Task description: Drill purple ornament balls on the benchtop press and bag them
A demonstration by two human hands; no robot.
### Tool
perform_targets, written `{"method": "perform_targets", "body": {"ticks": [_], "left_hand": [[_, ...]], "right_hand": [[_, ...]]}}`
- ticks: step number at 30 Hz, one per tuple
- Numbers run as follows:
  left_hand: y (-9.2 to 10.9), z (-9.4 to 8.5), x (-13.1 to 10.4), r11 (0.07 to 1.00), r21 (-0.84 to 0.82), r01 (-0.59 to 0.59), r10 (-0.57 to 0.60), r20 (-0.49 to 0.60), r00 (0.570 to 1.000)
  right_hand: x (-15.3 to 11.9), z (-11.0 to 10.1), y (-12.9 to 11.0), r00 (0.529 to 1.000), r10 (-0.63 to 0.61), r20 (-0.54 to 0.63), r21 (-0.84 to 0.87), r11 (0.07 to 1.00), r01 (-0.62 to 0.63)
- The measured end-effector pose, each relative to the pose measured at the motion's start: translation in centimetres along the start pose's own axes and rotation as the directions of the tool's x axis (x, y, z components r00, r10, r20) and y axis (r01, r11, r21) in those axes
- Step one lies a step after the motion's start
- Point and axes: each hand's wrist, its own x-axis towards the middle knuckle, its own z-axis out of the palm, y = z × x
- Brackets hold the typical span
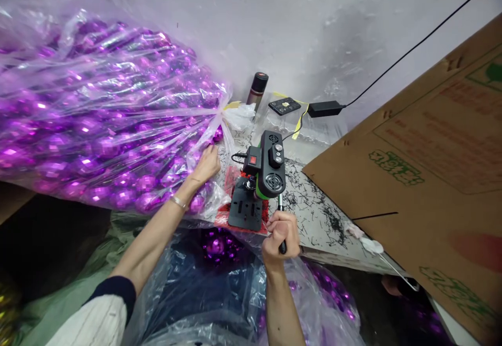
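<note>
My right hand [281,236] is wrapped round the black-gripped lever [283,246] of a small black bench machine [272,163] that looks like a mini drill press. It has vents, round knobs and a red switch. Its slotted base plate [246,207] lies on a red sheet [224,218]. At the mouth of a large clear bag [219,118], my left hand [208,163] is curled with the fingers bent. What those fingers hold, if anything, is hidden. Just beyond them shows a shiny purple mirror ball [218,134]. Many such balls [125,197] fill the bag.
Black shavings [309,199] litter the tabletop. Behind the machine are a dark bottle [257,87], a phone [284,106] and a power adapter [324,108] with its cable. A big cardboard box [423,179] stands at right. Another purple ball [219,246] lies below the table edge.
</note>
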Motion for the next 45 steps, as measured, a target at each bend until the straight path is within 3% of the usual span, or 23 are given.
{"method": "perform_targets", "body": {"ticks": [2,5,10,13,16,19,21,24,27,29,31,34,36,40,45], "left_hand": [[-0.7,-0.2,2.3,0.994,0.095,0.049,-0.044,-0.059,0.997],[-1.7,-0.9,3.7,0.965,0.240,0.107,-0.082,-0.111,0.990],[-1.6,-1.4,4.4,0.929,0.367,0.049,-0.055,0.007,0.998],[-0.9,-1.3,4.3,0.941,0.335,0.055,-0.068,0.029,0.997],[-0.7,-1.8,3.4,0.989,0.134,0.068,-0.063,-0.039,0.997],[-0.8,-3.0,0.8,0.971,-0.221,0.089,-0.126,-0.159,0.979],[-0.7,-4.1,-2.0,0.875,-0.480,0.068,-0.147,-0.129,0.981],[0.0,-4.7,-7.3,0.658,-0.749,0.081,-0.084,0.034,0.996],[1.3,-3.0,-12.2,0.524,-0.831,0.188,-0.035,0.200,0.979],[2.2,-0.6,-14.3,0.511,-0.826,0.238,0.005,0.280,0.960],[2.8,2.0,-15.2,0.556,-0.800,0.223,0.032,0.289,0.957],[2.7,4.9,-15.0,0.727,-0.684,0.059,0.073,0.163,0.984],[2.3,5.9,-14.4,0.818,-0.570,-0.074,0.143,0.077,0.987],[1.8,6.4,-13.1,0.877,-0.422,-0.232,0.271,0.033,0.962],[2.0,6.8,-12.4,0.895,-0.314,-0.318,0.332,-0.009,0.943]], "right_hand": [[-0.1,-0.1,0.0,1.000,0.001,0.009,-0.006,1.000,-0.001],[-0.3,0.0,-0.1,1.000,0.008,0.002,0.003,1.000,-0.008],[-0.4,0.2,0.0,1.000,0.021,-0.003,0.012,1.000,-0.021],[-0.4,0.2,0.0,1.000,0.007,0.003,0.014,1.000,-0.007],[-0.1,0.1,0.0,1.000,-0.012,0.008,0.012,1.000,0.012],[0.5,-0.1,-0.2,1.000,-0.017,0.008,0.010,1.000,0.017],[1.1,-0.2,-0.6,1.000,-0.006,0.006,0.010,1.000,0.006],[2.4,-0.2,-1.2,1.000,0.010,-0.006,0.009,1.000,-0.010],[3.6,-0.1,-1.8,1.000,0.006,-0.024,0.010,1.000,-0.006],[4.1,-0.1,-2.0,0.999,0.004,-0.032,0.010,1.000,-0.003],[4.3,-0.1,-2.0,1.000,0.005,-0.028,0.008,1.000,-0.005],[4.3,-0.3,-2.0,1.000,0.000,-0.007,0.001,1.000,0.000],[4.2,-0.4,-1.9,1.000,-0.005,0.003,-0.001,1.000,0.005],[3.9,-0.5,-1.8,1.000,-0.006,0.010,-0.004,1.000,0.006],[3.6,-0.6,-1.7,1.000,-0.001,0.028,-0.020,1.000,0.001]]}}
